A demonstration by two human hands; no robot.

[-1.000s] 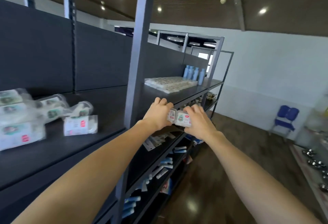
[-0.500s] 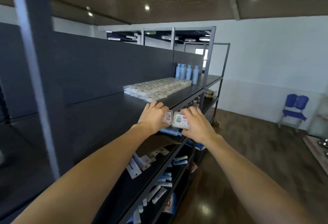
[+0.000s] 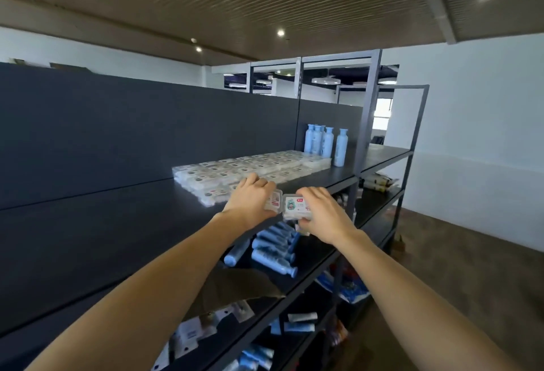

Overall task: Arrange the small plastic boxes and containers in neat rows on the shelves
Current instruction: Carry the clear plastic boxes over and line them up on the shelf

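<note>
Head view:
Left hand (image 3: 250, 198): fingers curled round one small box (image 3: 273, 200), held above the top shelf's (image 3: 117, 223) front edge.
Right hand (image 3: 319, 211): pinches a second box (image 3: 295, 205), touching the first.
Rows (image 3: 250, 166): laid flat ahead and slightly left, running away toward the bottles (image 3: 323, 139).
Nearer hand: left, just beside the rows' near end.

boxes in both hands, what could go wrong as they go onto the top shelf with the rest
The left hand and right hand each grip small plastic boxes at the front edge of the top shelf, so one could slip and drop among the blue bottles lying below. Setting them down carelessly may nudge the laid-out rows out of line.
</note>
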